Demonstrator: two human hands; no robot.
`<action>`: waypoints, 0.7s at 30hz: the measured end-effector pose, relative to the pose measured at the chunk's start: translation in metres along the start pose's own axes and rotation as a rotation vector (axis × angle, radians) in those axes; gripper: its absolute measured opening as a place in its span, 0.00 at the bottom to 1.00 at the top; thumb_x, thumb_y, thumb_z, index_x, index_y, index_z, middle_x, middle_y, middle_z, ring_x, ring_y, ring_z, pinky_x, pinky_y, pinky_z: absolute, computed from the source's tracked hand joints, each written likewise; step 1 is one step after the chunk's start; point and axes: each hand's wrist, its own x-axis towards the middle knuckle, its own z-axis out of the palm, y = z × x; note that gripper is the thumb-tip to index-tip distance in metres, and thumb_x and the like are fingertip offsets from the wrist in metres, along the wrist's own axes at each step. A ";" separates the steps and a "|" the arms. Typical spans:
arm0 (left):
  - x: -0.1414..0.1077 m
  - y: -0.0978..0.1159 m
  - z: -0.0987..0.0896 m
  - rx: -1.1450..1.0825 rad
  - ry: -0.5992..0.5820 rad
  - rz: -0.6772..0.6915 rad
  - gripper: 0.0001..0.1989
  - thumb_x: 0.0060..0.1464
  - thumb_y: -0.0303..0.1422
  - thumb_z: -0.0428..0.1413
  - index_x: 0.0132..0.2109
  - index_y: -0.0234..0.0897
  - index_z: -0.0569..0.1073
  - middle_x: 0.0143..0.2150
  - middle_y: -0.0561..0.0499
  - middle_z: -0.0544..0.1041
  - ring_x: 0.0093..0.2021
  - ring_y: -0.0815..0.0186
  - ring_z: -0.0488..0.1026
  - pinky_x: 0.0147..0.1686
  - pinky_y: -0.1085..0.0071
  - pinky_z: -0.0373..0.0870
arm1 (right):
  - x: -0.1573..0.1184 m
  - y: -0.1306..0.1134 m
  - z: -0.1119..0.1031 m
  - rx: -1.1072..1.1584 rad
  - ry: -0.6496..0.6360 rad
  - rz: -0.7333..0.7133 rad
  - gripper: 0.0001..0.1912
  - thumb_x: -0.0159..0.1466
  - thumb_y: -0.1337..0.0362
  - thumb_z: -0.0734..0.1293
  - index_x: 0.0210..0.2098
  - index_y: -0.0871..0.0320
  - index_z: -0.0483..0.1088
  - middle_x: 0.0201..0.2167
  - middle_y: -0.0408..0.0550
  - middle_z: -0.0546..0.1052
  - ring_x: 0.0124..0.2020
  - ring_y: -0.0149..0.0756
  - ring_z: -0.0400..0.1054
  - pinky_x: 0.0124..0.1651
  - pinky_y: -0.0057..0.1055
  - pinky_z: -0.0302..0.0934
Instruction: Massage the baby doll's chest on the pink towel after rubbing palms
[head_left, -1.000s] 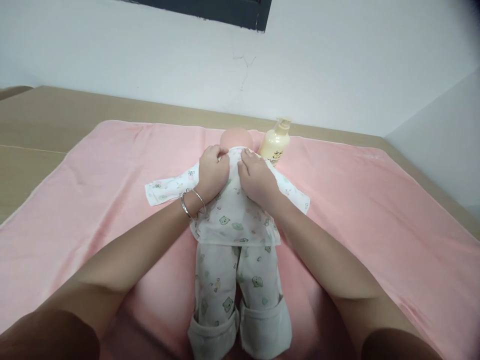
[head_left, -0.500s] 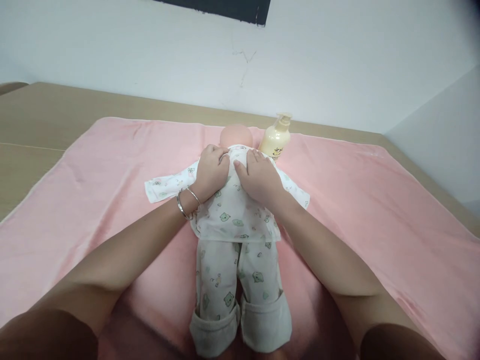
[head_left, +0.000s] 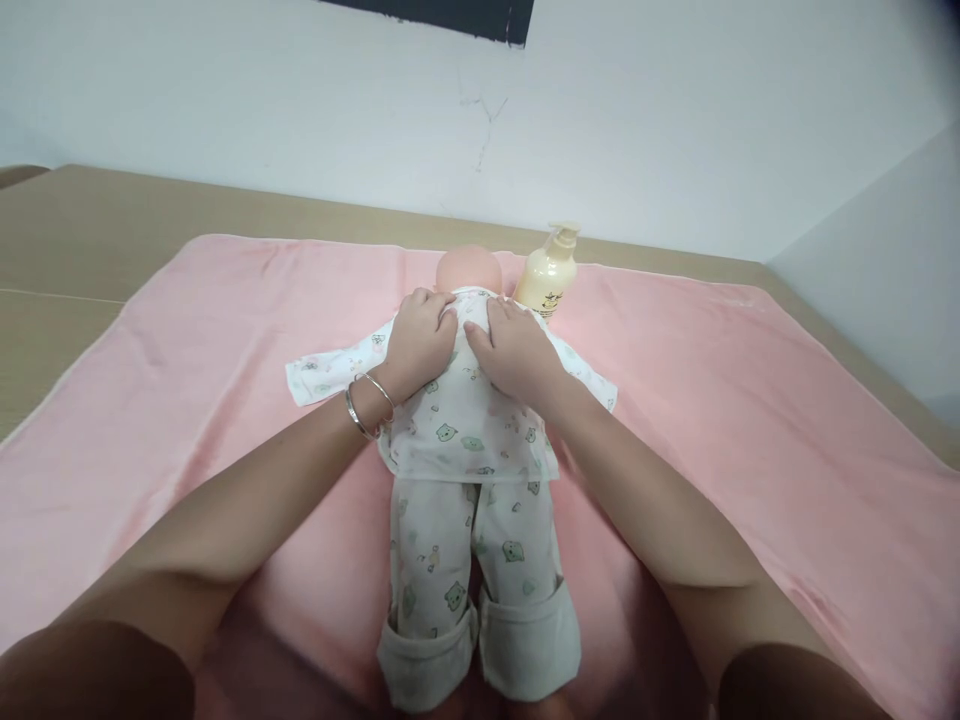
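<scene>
A baby doll (head_left: 469, 268) lies face down, its bald head pointing away from me. It wears a white printed shirt (head_left: 469, 435) with the sleeves spread to both sides, and matching trousers (head_left: 435, 545) with turned-up cuffs. My left hand (head_left: 421, 338), with bangles (head_left: 364, 405) on the wrist, rests on the left side of the doll's upper back. On the right side my right hand (head_left: 517, 345) lies flat with its fingers toward the shoulder. Both hands are open, and neither holds anything. The doll's face is hidden.
A cream pump bottle (head_left: 550, 275) stands just right of the doll's head. Under the doll a pink blanket (head_left: 720, 400) spreads over a wooden table (head_left: 225, 205). Behind the table rises a white wall (head_left: 637, 120) with a dark panel (head_left: 457, 18) at the top.
Both hands stay in the same places on the doll's back. The whole view has shifted very slightly.
</scene>
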 end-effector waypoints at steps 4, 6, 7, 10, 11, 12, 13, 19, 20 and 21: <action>0.001 0.001 -0.002 0.015 -0.018 0.021 0.21 0.63 0.31 0.42 0.53 0.32 0.74 0.53 0.40 0.75 0.57 0.57 0.69 0.64 0.57 0.65 | -0.014 -0.013 0.007 -0.083 0.107 -0.177 0.29 0.72 0.65 0.50 0.66 0.78 0.59 0.66 0.69 0.64 0.69 0.57 0.55 0.71 0.52 0.48; 0.000 0.001 -0.003 0.022 -0.024 0.038 0.21 0.63 0.32 0.41 0.52 0.32 0.75 0.52 0.40 0.76 0.56 0.57 0.70 0.62 0.57 0.66 | -0.014 -0.013 0.008 -0.056 0.128 -0.236 0.27 0.71 0.67 0.51 0.63 0.75 0.63 0.63 0.66 0.68 0.66 0.54 0.59 0.71 0.48 0.50; 0.000 0.001 -0.003 0.025 -0.025 0.044 0.21 0.63 0.32 0.41 0.52 0.33 0.75 0.52 0.40 0.76 0.55 0.58 0.70 0.62 0.57 0.67 | -0.011 -0.011 0.007 -0.026 0.130 -0.232 0.25 0.71 0.67 0.52 0.61 0.73 0.65 0.61 0.64 0.71 0.63 0.53 0.62 0.69 0.47 0.52; -0.002 0.001 -0.003 0.032 -0.015 0.061 0.21 0.64 0.34 0.41 0.53 0.35 0.75 0.53 0.42 0.77 0.55 0.59 0.70 0.62 0.59 0.67 | 0.000 -0.002 0.003 0.067 0.114 -0.142 0.20 0.70 0.63 0.56 0.56 0.66 0.68 0.56 0.61 0.74 0.56 0.52 0.66 0.62 0.46 0.61; -0.003 0.001 -0.003 0.036 -0.013 0.066 0.21 0.64 0.34 0.41 0.54 0.35 0.75 0.54 0.43 0.76 0.55 0.60 0.70 0.62 0.60 0.67 | 0.003 0.002 0.002 0.082 0.104 -0.114 0.20 0.70 0.61 0.57 0.54 0.65 0.69 0.55 0.61 0.73 0.55 0.53 0.67 0.60 0.47 0.62; -0.005 0.002 -0.004 0.044 -0.014 0.068 0.22 0.64 0.33 0.41 0.55 0.35 0.74 0.54 0.43 0.76 0.56 0.60 0.71 0.61 0.60 0.67 | 0.005 0.004 0.000 0.088 0.094 -0.096 0.19 0.69 0.59 0.57 0.52 0.64 0.69 0.54 0.62 0.73 0.54 0.53 0.67 0.59 0.47 0.62; -0.006 0.003 -0.004 0.058 -0.017 0.065 0.22 0.64 0.33 0.41 0.56 0.34 0.74 0.55 0.42 0.76 0.55 0.59 0.71 0.61 0.59 0.67 | 0.006 0.006 -0.001 0.094 0.078 -0.090 0.18 0.69 0.58 0.57 0.51 0.63 0.69 0.53 0.62 0.73 0.53 0.53 0.67 0.58 0.48 0.63; -0.008 0.015 -0.012 0.160 -0.069 -0.027 0.20 0.64 0.33 0.41 0.52 0.32 0.74 0.53 0.39 0.77 0.56 0.55 0.71 0.63 0.55 0.65 | 0.003 0.006 -0.012 0.145 0.002 -0.041 0.17 0.70 0.55 0.57 0.47 0.59 0.68 0.52 0.58 0.75 0.53 0.53 0.68 0.57 0.49 0.62; -0.008 0.016 -0.013 0.162 -0.082 -0.038 0.20 0.64 0.33 0.41 0.51 0.32 0.74 0.53 0.40 0.77 0.56 0.55 0.71 0.62 0.55 0.66 | 0.001 0.005 -0.014 0.142 -0.007 -0.022 0.17 0.70 0.54 0.57 0.47 0.59 0.69 0.51 0.58 0.75 0.53 0.53 0.68 0.56 0.48 0.63; -0.008 0.016 -0.014 0.159 -0.094 -0.046 0.19 0.64 0.33 0.42 0.51 0.33 0.74 0.53 0.40 0.77 0.56 0.56 0.71 0.62 0.56 0.66 | -0.001 0.004 -0.015 0.125 -0.014 -0.008 0.18 0.71 0.53 0.57 0.47 0.59 0.69 0.50 0.58 0.76 0.52 0.53 0.69 0.55 0.48 0.63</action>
